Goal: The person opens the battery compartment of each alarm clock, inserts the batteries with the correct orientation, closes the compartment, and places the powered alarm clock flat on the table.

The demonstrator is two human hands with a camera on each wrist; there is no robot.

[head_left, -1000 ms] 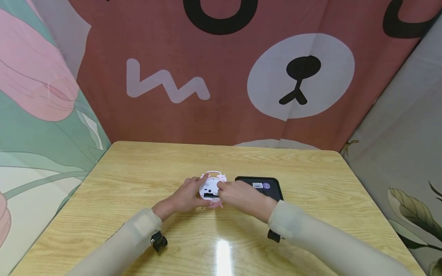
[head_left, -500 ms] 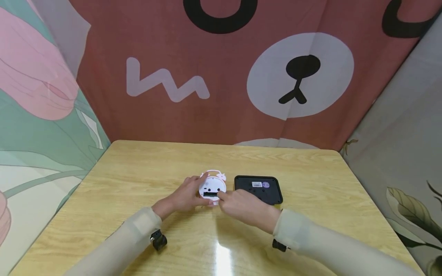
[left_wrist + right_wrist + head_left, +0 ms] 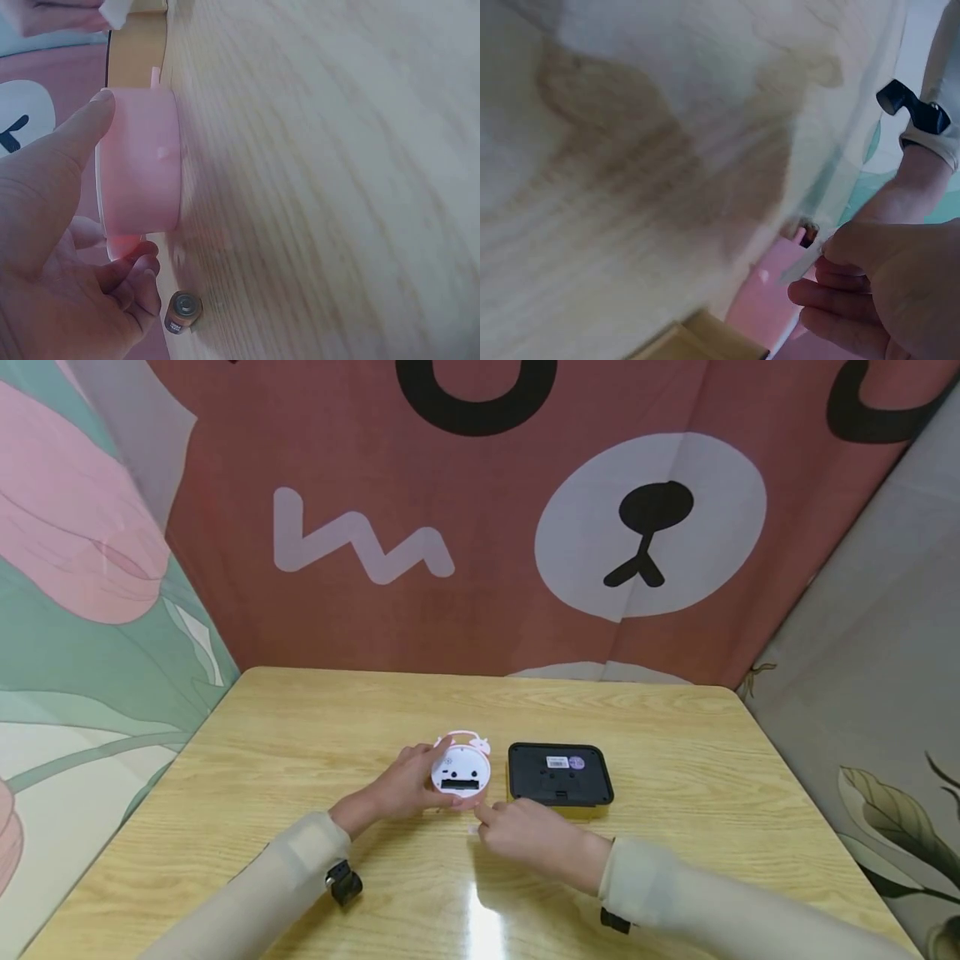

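Note:
A small pink alarm clock [image 3: 471,758] lies face down, its white back up and a dark battery compartment [image 3: 460,785] uncovered. My left hand [image 3: 401,787] grips it from the left, thumb on the near side and fingers by the bells; its pink side [image 3: 142,161] fills the middle of the left wrist view. My right hand [image 3: 536,837] is just in front of the clock and pinches a small whitish flat piece [image 3: 802,264], which looks like the battery cover. A battery [image 3: 182,311] is on the table by the left fingers, hidden in the head view.
Right of the pink clock lies a rectangular device [image 3: 585,785] with a black back, two stickers and yellow sides. The wooden table [image 3: 337,710] meets a bear-print cloth [image 3: 480,610] at its back edge, with patterned cloths on both sides.
My right hand has drawn back from the clock's back toward me with the whitish piece, baring the whole battery compartment. The left hand stays on the clock.

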